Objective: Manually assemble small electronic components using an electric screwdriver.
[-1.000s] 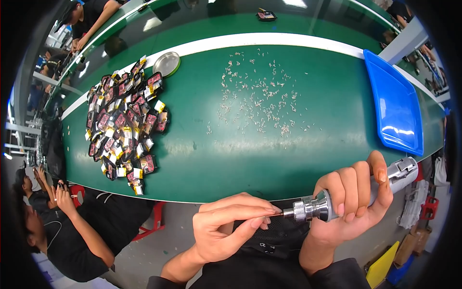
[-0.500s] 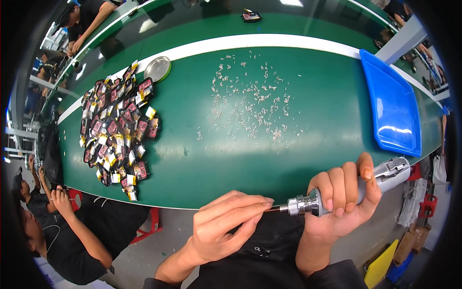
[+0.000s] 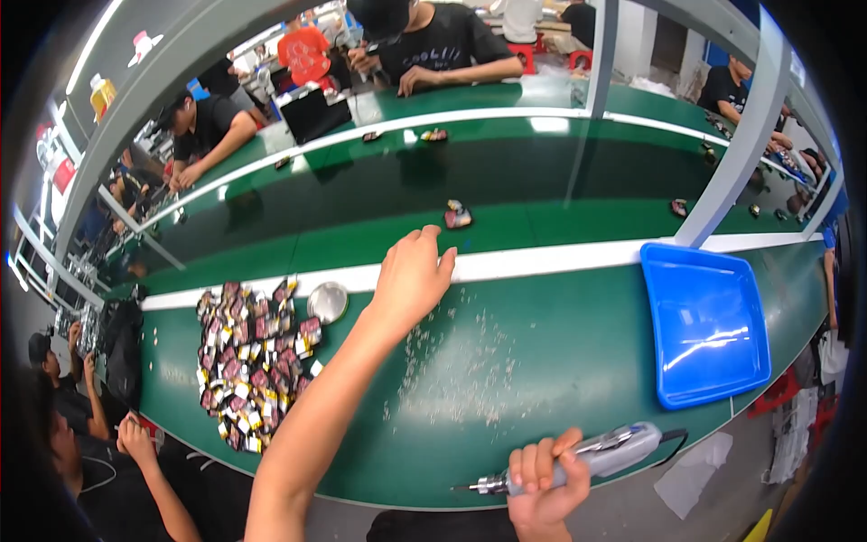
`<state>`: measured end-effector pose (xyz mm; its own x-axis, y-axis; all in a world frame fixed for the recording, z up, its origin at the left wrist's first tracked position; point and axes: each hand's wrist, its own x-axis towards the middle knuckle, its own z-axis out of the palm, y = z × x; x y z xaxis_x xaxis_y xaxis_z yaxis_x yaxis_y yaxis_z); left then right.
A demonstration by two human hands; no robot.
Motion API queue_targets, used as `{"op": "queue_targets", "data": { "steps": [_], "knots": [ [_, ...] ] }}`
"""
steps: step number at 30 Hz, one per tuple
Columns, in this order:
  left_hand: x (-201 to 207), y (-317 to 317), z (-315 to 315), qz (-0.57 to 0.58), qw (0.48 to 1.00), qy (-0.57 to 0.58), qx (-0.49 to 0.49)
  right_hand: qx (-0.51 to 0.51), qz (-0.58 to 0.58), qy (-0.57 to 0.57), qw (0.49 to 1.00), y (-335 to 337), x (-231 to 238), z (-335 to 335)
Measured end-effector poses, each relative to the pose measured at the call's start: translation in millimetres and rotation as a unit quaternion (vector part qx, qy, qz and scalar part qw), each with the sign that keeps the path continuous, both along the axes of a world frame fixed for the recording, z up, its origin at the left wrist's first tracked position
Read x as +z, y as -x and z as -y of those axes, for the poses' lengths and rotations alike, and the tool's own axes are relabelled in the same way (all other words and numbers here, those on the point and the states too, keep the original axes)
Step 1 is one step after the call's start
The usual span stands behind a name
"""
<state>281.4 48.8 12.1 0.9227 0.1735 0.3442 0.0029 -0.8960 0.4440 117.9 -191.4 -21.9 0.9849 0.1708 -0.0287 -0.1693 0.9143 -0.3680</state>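
Observation:
My right hand (image 3: 549,479) is wrapped around a silver electric screwdriver (image 3: 614,449) low over the near edge of the table, its thin bit pointing left. Stretched far forward, my left hand (image 3: 411,275) is over the white rail with its fingers reaching out and the thumb apart, holding nothing that I can see. Just beyond its fingertips, a small black electronic part (image 3: 458,215) with a pinkish, pale face lies on the green belt. Many tiny pale screw-like pieces (image 3: 465,361) are scattered across the green table (image 3: 560,343).
A heap of similar black electronic parts (image 3: 248,361) covers the table's left side, beside a round metal dish (image 3: 327,303). At the right sits a blue plastic tray (image 3: 709,325) near a grey post (image 3: 745,135). Other people work across the belt and at my left.
My left hand has left the screwdriver's tip and reached forward to the belt. The right hand has lowered slightly with the screwdriver. The view has tilted up, showing more of the far side.

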Motion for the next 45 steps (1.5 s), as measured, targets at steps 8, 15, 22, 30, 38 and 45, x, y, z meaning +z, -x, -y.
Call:
{"op": "queue_targets", "data": {
  "steps": [8, 15, 22, 30, 38, 45],
  "knots": [
    [-26.6, -86.9, 8.5, -0.038, 0.985, -0.16, 0.049, 0.039, -0.015, -0.028, 0.999, -1.9, 4.3, -0.6],
    [-3.8, -50.8, -4.7, 0.02, 0.991, -0.098, -0.087, 0.062, -0.014, -0.038, 0.997, 7.0, 4.1, 7.6],
    [22.6, 138.6, 34.1, -0.047, 0.971, -0.024, -0.235, 0.077, -0.009, 0.006, 0.997, 0.2, -5.5, 16.4],
    [-3.7, 255.0, 65.2, -0.038, 0.967, -0.04, -0.249, 0.139, 0.003, 0.037, 0.99, 41.8, 5.7, 18.0],
    [-5.7, 258.0, 77.8, -0.057, 0.974, -0.022, -0.217, 0.179, -0.006, 0.045, 0.983, 78.2, -5.5, -1.4],
    [-13.2, 250.3, 77.1, 0.001, 0.967, -0.083, -0.239, 0.173, -0.043, 0.085, 0.98, 85.1, -14.0, -14.0]
  ]
}}
